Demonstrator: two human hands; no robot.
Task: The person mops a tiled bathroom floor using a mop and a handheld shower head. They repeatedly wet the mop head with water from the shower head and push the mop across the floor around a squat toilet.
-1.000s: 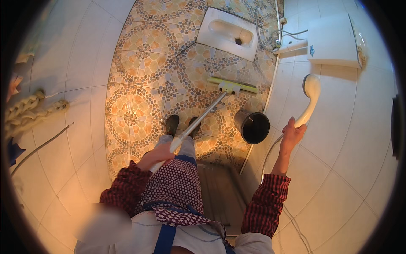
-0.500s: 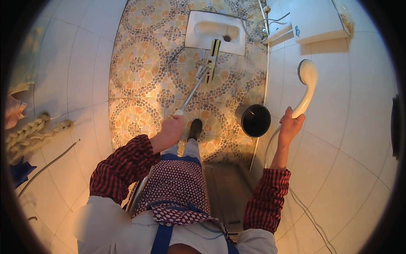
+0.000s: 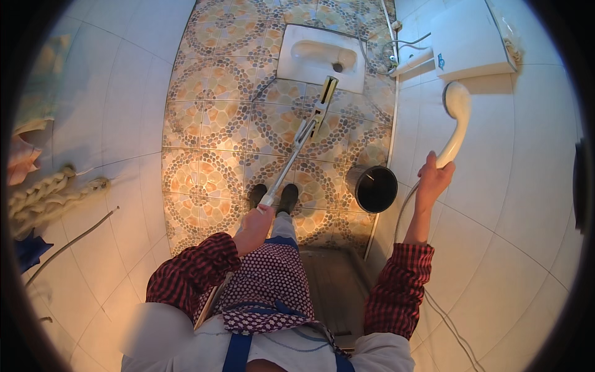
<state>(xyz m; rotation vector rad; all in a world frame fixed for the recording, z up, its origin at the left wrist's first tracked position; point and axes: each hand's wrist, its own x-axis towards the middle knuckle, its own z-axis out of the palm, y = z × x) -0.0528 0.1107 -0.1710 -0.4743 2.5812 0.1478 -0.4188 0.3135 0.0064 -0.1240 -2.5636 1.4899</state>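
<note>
My left hand (image 3: pixel 253 224) is closed around the white grip of a long-handled mop (image 3: pixel 290 162), in front of my waist. The mop's metal pole slants away to the right and ends in a narrow, hinged pale head (image 3: pixel 322 106). This head lies over the tiled floor, just on the near side of the white squat toilet (image 3: pixel 354 82). Off to the right, my right hand (image 3: pixel 434 181) grips the handle of a cream shower head (image 3: pixel 458 115), held up beside the wall with its face turned left. No water spray can be made out.
A black bucket (image 3: pixel 356 186) stands by the right wall. A brown tray-like basin (image 3: pixel 331 273) lies right of my legs. A white box (image 3: pixel 468 46) is mounted at upper right. Braided rope (image 3: pixel 56 195) and a thin hose (image 3: pixel 71 242) hang on the left wall. The shower hose (image 3: pixel 404 208) trails down.
My left hand has drawn the mop back toward my body, and its head has come off the toilet's edge. Both shoes now show. The right hand keeps its hold on the shower head.
</note>
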